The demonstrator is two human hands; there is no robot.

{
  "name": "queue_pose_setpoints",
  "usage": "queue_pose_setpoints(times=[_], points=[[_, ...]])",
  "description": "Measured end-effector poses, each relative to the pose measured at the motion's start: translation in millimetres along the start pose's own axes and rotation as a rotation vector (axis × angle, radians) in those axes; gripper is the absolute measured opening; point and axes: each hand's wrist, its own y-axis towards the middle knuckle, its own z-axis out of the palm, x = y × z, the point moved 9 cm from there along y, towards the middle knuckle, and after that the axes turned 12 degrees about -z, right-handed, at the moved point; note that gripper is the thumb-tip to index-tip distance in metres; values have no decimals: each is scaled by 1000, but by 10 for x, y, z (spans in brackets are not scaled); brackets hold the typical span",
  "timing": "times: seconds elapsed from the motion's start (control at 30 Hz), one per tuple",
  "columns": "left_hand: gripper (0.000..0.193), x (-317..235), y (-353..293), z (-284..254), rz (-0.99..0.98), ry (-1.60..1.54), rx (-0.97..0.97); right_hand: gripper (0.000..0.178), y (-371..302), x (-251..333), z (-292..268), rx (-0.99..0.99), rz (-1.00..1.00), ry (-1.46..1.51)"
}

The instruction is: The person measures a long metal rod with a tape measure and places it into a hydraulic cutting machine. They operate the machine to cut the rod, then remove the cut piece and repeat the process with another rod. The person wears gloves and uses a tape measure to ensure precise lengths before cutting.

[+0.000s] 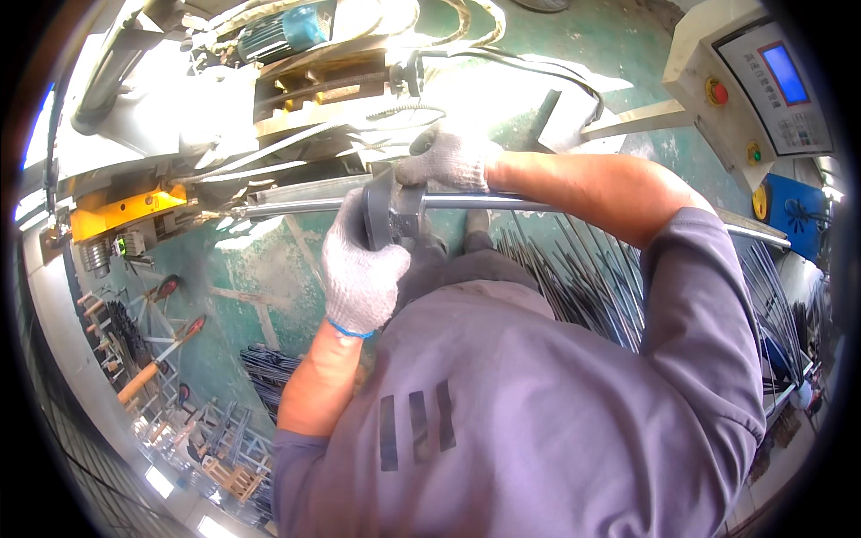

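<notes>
A long metal bar (502, 203) runs left to right in front of me. A dark, flat, rounded piece (378, 211) stands upright across it, beside a dark metal block (410, 215). My left hand (360, 273), in a whitish knit glove with a blue cuff edge, is closed on the rounded piece from the near left side. From the far side, my right hand (448, 161), gloved alike, reaches over the bar with its fingers curled onto the top of the block. Its fingertips are partly washed out by glare.
A machine with a yellow bracket (130, 213), cables and a blue motor (285, 34) stands at the far left. At upper right hangs a control box (776, 85) with a red button. Thin rods (583, 278) lie bundled at right; racks (179, 359) stand at left.
</notes>
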Motion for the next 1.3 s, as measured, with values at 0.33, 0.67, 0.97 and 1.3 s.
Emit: queue_pose_setpoints(times=[0.33, 0.67, 0.97, 1.3], points=[[65, 74, 4, -11, 20, -104, -41, 57, 1, 53, 8, 19, -25, 2], [68, 145, 9, -7, 74, -115, 28, 53, 3, 75, -31, -27, -70, 5], [58, 190, 31, -4, -39, -215, -54, 59, -93, 213, -47, 131, -39, -132], [51, 52, 13, -24, 26, -130, -89, 29, -358, 391, -250, -40, -133, -408]])
